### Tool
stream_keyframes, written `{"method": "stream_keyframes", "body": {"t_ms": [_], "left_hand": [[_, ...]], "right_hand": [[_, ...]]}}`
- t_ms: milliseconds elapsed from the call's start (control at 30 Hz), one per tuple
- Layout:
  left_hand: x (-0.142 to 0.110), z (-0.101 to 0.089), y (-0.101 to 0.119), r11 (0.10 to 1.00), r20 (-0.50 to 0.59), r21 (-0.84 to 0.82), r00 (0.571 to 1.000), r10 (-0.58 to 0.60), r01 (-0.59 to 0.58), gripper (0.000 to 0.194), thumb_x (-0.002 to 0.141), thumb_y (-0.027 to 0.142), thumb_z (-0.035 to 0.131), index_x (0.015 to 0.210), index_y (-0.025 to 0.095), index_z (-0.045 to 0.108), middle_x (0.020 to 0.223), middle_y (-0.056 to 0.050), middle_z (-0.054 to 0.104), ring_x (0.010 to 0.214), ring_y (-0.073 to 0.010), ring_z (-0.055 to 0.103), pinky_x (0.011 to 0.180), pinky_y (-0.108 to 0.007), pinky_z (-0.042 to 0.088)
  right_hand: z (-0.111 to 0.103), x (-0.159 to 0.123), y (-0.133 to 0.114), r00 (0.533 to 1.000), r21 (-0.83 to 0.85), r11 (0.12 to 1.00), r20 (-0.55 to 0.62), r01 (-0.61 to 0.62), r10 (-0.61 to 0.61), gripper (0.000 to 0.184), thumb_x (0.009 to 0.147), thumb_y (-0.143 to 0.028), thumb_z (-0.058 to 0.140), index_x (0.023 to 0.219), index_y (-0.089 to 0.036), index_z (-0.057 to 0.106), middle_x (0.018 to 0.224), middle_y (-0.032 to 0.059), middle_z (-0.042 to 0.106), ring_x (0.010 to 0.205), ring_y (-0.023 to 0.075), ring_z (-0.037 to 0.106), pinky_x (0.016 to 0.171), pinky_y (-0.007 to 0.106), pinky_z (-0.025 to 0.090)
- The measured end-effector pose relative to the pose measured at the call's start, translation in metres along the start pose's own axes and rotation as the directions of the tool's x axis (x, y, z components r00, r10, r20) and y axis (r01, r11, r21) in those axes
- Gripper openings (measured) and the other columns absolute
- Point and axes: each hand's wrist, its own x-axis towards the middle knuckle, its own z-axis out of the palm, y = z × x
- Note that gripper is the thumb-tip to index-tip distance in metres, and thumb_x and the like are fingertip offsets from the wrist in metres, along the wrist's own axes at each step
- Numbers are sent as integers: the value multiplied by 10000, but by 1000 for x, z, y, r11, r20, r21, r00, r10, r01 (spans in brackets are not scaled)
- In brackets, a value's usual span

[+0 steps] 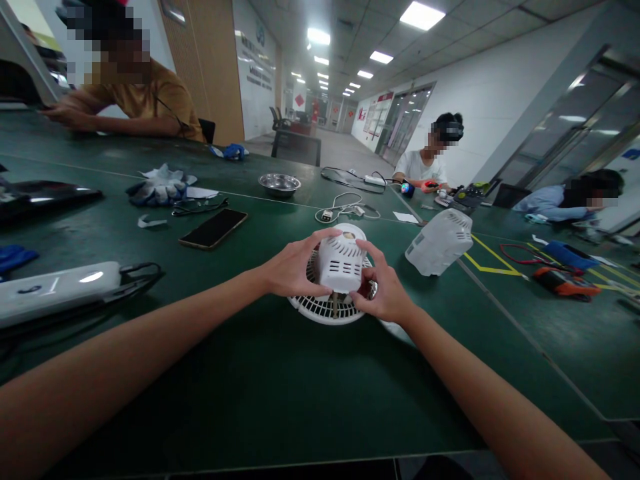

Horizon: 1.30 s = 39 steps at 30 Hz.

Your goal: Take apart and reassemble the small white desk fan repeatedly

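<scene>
Gripped between the left hand (285, 268) and right hand (389, 293), a white vented cover (342, 265) is apparently being aligned or eased off above the round grille (332, 321), calling for level, even handling.

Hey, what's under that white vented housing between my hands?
Below the white housing is a round white grille, its slatted near edge showing. The housing and your left hand and right hand cover much of the rest.
</scene>
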Motion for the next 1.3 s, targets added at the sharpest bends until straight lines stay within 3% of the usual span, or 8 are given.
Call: {"method": "stream_keyframes", "body": {"t_ms": [333,567,700,833,967,1067,1167,1300], "left_hand": [[0,-6,-3,1000,21,23,1000,-7,7,1039,725,576,856,1550,272,302,1558,-187,490,1257,-398,618,1029,-560,531],[-4,8,-6,988,-35,147,998,-45,50,1187,685,696,845,1622,270,254,1479,-208,540,1219,-426,632,982,-592,550],[-5,13,2,966,-107,248,993,-52,77,878,886,570,726,1612,294,318,1308,-142,628,1041,-314,696,888,-511,584],[-4,7,2,977,-192,210,981,-4,45,700,975,437,630,1592,255,352,1303,-110,666,1072,-257,699,1006,-480,545],[-7,6,-13,909,-294,230,915,-275,348,615,1012,473,521,1557,203,427,1460,-156,603,1339,-329,576,1125,-557,450],[-10,8,-25,820,-209,153,829,-519,552,620,1041,549,406,1523,168,485,1485,-186,599,1353,-356,581,1118,-561,450],[-12,6,-31,802,-119,86,805,-581,592,625,1040,557,391,1489,144,528,1363,-180,691,1223,-322,672,1051,-482,501],[-13,0,-35,799,-164,49,794,-586,600,577,1039,519,399,1448,151,571,1248,-143,744,1100,-279,714,952,-410,537]], "right_hand": [[-3,3,-4,1000,-65,998,11,-3,4,961,775,-253,738,1598,-293,242,712,-66,663,572,180,650,595,353,571],[-3,2,6,1000,-146,989,-1,15,-15,1128,748,-490,845,1637,-299,176,1056,75,743,748,264,708,697,459,603],[-7,2,17,991,-226,974,-124,19,-48,1177,730,-609,838,1654,-328,165,1515,159,533,1169,410,649,989,632,536],[-17,1,31,977,-146,989,-206,19,-49,908,893,-486,660,1654,-370,178,1442,127,585,1220,382,617,1021,638,515],[-20,-2,36,971,-74,997,-238,9,-26,818,933,-498,594,1644,-396,201,1383,119,615,1207,369,628,1003,657,521],[-13,-2,26,985,-115,993,-165,21,-40,1000,832,-581,739,1643,-386,187,1496,133,547,1268,399,595,1062,691,482],[-7,0,16,990,-190,982,-137,12,-38,1164,711,-513,870,1636,-372,178,1579,140,479,1303,421,572,1106,709,446],[-10,1,22,977,-168,985,-214,-24,-13,1041,748,-320,771,1624,-352,209,1543,131,521,1275,393,594,1105,700,455]]}}
